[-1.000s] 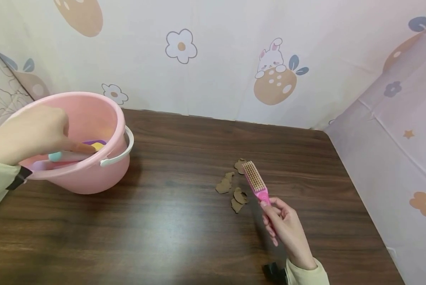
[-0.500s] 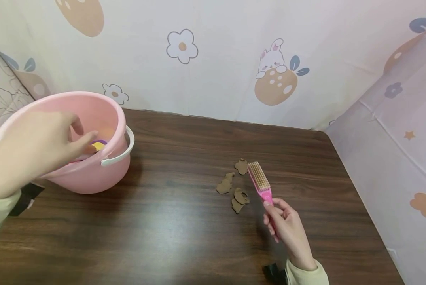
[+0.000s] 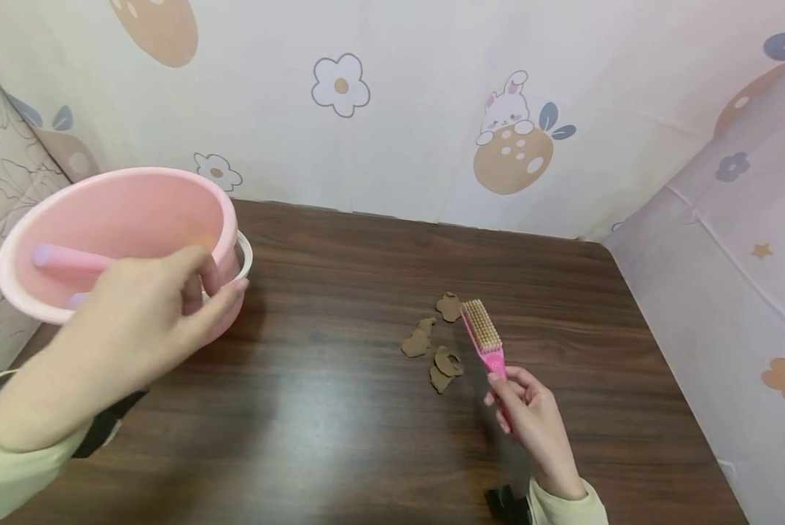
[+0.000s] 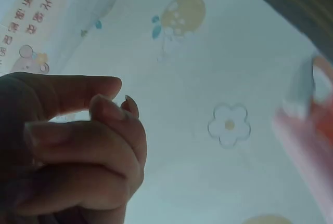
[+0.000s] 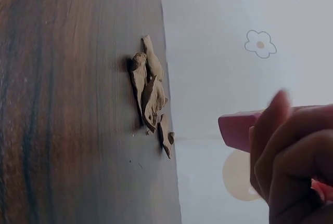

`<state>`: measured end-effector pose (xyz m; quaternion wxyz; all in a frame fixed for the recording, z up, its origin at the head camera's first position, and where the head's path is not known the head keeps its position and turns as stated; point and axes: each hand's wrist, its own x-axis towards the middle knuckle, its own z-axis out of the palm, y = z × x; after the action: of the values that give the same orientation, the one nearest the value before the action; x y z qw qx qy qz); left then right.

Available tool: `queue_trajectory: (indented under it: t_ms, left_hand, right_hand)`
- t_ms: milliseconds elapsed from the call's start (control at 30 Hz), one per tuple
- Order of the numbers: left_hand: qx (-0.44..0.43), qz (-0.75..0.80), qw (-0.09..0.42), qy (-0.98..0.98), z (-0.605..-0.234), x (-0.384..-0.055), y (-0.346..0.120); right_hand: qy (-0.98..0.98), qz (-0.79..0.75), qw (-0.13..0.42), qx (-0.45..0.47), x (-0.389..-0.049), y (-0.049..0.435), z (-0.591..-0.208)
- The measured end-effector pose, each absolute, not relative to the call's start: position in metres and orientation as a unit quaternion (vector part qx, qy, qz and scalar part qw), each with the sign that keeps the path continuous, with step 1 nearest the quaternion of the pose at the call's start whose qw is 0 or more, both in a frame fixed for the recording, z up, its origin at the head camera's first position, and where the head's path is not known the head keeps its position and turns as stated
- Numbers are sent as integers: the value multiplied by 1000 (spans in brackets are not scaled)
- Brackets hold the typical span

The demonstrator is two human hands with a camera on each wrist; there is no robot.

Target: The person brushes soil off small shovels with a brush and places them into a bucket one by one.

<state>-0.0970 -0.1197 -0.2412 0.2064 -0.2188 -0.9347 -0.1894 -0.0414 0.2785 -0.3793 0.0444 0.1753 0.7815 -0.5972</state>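
My right hand [image 3: 530,415] grips the handle of a pink brush [image 3: 485,339], bristles up, just beside a few brown scraps [image 3: 434,344] on the dark wooden surface [image 3: 340,408]. My left hand [image 3: 149,321] hovers in front of the pink bucket's [image 3: 123,219] rim, fingers loosely curled and holding nothing. I judge the sweeping step is about to begin; next, the brush must turn bristles-down onto the scraps. The right wrist view shows the scraps [image 5: 151,94] heaped together close up. The left wrist view shows only my curled fingers [image 4: 78,146] against the patterned cloth.
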Motion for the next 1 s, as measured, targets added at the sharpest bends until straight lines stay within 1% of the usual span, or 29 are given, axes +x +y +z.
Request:
queue_trajectory:
  t_ms: [67,133,233,300,567,1000]
  left_hand:
    - [-239,-201,204,-928,-248,-98,-113]
    - [-250,-219,187,-925,-255,-98,-107]
    - [-252,-253,139,-924,-263,-96,-98]
    - [-249,-266,116,-924,-269,-96,-94]
    - [-242,-287,61,-925,-287,-98,-82]
    - [-221,-299,-20,-928,-323,-113,-66]
  right_hand:
    - [788,-586,46,183,-41,278,-379]
    - [792,-579,48,188,-42,279,-379]
    - [795,-571,52,196,-42,279,-380]
    - [795,-571,53,200,-41,279,-380]
    - [792,-573,55,201,-41,279,-381]
    - [792,-574,53,201,-42,278,-382]
